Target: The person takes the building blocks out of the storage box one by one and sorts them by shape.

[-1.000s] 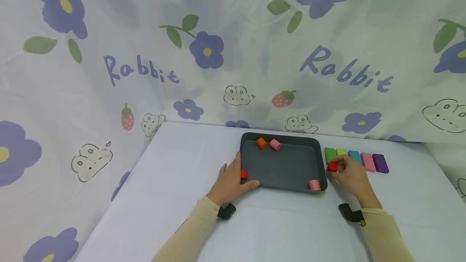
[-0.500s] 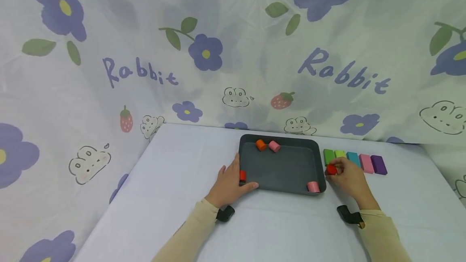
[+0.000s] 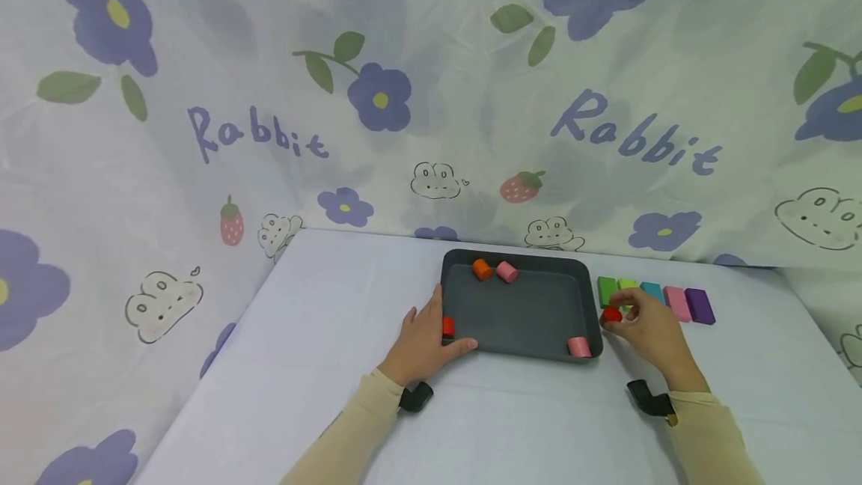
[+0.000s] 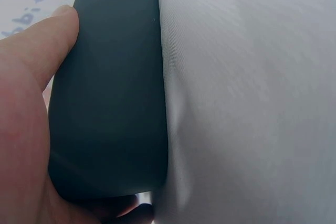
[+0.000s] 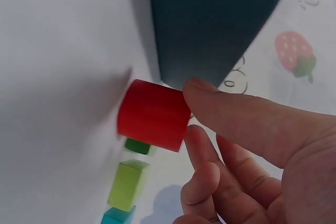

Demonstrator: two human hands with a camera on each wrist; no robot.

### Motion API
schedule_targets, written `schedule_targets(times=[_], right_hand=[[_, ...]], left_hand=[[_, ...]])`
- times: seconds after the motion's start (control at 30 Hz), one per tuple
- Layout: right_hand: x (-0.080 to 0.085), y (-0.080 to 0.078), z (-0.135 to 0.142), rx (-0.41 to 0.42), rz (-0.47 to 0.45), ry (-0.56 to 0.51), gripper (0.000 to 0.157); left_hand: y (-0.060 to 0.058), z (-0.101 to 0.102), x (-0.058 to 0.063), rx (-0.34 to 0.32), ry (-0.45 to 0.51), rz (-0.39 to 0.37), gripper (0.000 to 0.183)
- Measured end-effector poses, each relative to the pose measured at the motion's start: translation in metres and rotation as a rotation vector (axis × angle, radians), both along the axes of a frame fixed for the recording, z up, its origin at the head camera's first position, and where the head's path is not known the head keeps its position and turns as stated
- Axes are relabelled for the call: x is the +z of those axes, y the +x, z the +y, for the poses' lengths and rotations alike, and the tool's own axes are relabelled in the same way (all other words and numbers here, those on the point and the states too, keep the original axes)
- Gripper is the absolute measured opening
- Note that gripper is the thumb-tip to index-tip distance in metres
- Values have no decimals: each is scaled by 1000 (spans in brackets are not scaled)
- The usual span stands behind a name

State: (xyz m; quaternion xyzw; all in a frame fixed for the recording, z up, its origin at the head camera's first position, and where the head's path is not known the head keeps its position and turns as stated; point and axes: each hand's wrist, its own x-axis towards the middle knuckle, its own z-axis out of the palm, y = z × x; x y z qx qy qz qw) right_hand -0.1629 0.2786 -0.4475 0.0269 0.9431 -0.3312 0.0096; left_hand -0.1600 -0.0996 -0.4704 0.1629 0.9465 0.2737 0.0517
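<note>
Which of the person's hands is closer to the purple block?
Right. The right hand, holding the red cylinder, is left of the purple block and slightly nearer the person. The left hand is much farther left, touching the dark tray at its near-left corner.

Backdrop [image 3: 465,111]: white cloth, printed with purple flowers [image 3: 380,97], green leaves [image 3: 69,87], strawberries [image 3: 232,223], rabbit faces [image 3: 435,180], lettering "Rabbit" [image 3: 636,135]. Surface [image 3: 337,298]: white cloth covering, faint creases. Light: soft shadows.
</note>
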Motion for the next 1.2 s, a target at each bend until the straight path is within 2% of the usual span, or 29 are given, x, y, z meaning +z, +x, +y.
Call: schedule_targets(times=[0.23,0.6,0.9,1.2], right_hand=[[9,3,-3,-9,11,-3,50],[14,7,-11,10,117,-7,46],[25,-1,-25,44,140,-18,46],[39,-11,-41,106,240,-12,49]], left_hand=[[1,0,0,-3,3,-2,115],[3,-1,-1,-4,-10,-1,114],[3,0,-1,1,-3,5,114],[3,-1,-3,-2,6,11,115]])
